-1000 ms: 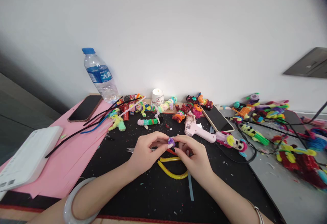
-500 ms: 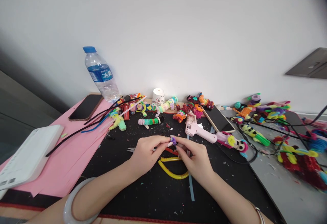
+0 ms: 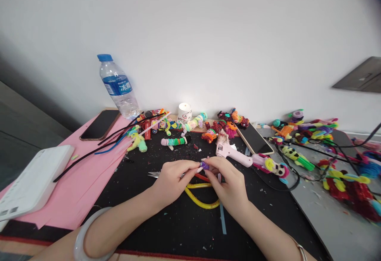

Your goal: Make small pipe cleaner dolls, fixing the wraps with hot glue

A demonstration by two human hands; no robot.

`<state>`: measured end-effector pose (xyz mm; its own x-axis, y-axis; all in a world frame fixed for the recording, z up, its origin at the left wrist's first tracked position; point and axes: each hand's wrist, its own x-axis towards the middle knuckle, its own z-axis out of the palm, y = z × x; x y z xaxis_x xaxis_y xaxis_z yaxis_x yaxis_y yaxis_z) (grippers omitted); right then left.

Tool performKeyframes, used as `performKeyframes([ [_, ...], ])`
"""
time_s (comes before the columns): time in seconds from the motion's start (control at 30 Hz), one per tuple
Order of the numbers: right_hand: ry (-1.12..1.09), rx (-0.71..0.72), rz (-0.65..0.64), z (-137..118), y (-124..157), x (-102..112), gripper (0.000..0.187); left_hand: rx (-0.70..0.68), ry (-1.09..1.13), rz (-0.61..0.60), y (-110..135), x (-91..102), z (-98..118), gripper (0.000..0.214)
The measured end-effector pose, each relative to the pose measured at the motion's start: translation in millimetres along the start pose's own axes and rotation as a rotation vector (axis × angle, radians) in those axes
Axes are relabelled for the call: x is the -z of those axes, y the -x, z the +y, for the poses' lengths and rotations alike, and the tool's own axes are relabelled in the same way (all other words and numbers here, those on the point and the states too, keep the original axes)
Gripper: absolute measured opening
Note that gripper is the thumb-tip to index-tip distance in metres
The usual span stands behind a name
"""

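Observation:
My left hand (image 3: 172, 179) and my right hand (image 3: 228, 183) meet over the black mat (image 3: 166, 229). Both pinch a small purple fuzzy piece (image 3: 204, 165) between their fingertips. A bent yellow pipe cleaner (image 3: 200, 199) lies on the mat just under the hands, with a red one beside it. Small scissors (image 3: 154, 174) show left of my left hand. A pale bangle sits on my left wrist.
A pink glue gun (image 3: 233, 154) lies behind the hands. Several pipe-cleaner figures (image 3: 175, 141) crowd the back and right side. A water bottle (image 3: 118, 87), a phone (image 3: 99, 125) on pink paper, a white box (image 3: 32, 181), a second phone (image 3: 254, 138) and black cables are around.
The hands have shifted slightly right and lower while turning the purple piece; the grip of both stays the same.

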<state>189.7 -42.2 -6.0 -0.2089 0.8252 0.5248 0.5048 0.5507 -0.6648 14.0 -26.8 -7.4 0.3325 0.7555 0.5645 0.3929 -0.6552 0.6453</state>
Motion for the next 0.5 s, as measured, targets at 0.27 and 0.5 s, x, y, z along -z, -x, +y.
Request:
performKeyframes([
  [0.27, -0.034, 0.100, -0.023, -0.8, -1.8, 3.1, 0.027, -0.032, -0.016, -0.005, -1.0, 0.4, 0.3, 0.013],
  [0.5, -0.070, 0.071, -0.054, -0.3, -2.7, 3.7, 0.028, -0.042, 0.011, 0.010, -1.2, 1.9, 1.6, 0.009],
])
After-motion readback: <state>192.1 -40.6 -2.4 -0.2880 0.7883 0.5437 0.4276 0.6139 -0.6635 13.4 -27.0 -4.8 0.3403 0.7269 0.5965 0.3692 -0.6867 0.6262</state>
